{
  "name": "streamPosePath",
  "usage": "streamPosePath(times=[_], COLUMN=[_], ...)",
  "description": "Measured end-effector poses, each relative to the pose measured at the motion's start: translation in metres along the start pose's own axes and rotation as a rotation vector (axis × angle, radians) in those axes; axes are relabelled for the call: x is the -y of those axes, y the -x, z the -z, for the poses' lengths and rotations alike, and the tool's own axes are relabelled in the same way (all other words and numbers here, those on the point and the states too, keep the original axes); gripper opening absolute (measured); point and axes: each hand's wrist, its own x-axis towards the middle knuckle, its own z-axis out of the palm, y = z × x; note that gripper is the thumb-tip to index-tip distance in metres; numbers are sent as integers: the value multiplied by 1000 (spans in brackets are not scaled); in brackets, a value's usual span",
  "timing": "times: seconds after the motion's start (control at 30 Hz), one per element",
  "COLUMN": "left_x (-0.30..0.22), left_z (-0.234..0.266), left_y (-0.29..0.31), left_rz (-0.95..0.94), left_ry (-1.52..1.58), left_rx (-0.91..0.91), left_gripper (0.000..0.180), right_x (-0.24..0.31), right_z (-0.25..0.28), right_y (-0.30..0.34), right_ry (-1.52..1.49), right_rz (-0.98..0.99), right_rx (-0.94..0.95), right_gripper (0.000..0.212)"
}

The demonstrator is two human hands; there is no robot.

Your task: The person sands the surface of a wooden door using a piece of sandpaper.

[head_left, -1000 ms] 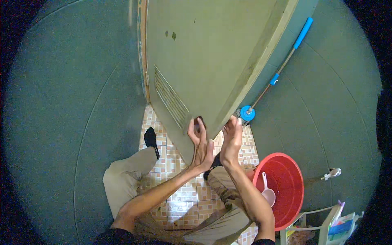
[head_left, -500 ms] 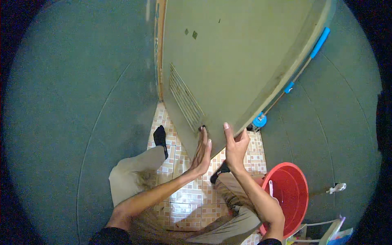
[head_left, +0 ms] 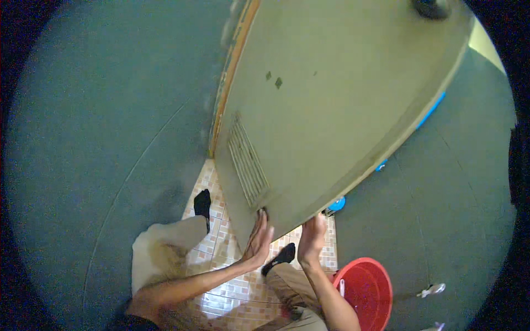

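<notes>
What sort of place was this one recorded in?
Most likely a bathroom or wash area: there's what looks like a wall tap, a red plastic tub below it, and a tiled floor.

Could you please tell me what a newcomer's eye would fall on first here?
Probably the large olive door filling the upper middle. The left hand and right hand at its lower part come next, then the bright red bucket at lower right.
</notes>
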Motion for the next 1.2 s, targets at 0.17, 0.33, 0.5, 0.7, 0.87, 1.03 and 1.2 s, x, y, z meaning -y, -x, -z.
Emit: streamPosePath(times=[0.17,0.33,0.5,0.7,0.87,1.03,1.2], left_x=[-17,14,9,-35,-27,47,-2], left_z=[1,1,-9,10,8,2,-7], left_y=[5,-16,-10,-1,0,-19,-3], left_rz=[-273,96,182,-388,-263,313,143], left_ry=[-38,149,98,-157,-53,353,129], left_rx=[9,67,137,217,143,5,-18], left_gripper=[80,83,89,85,85,88,92], right_x=[4,-4,-10,-7,-4,1,0], right_z=[17,18,25,26,21,9,13], right_y=[-6,-15,-18,-17,-10,-3,-1], right_ry=[-322,-302,-307,-263,-273,-248,-253], right_rz=[-273,-331,-307,-336,-365,-386,-339], right_rx=[-84,-88,-85,-129,-128,-73,-88], right_gripper=[80,72,64,65,66,65,61])
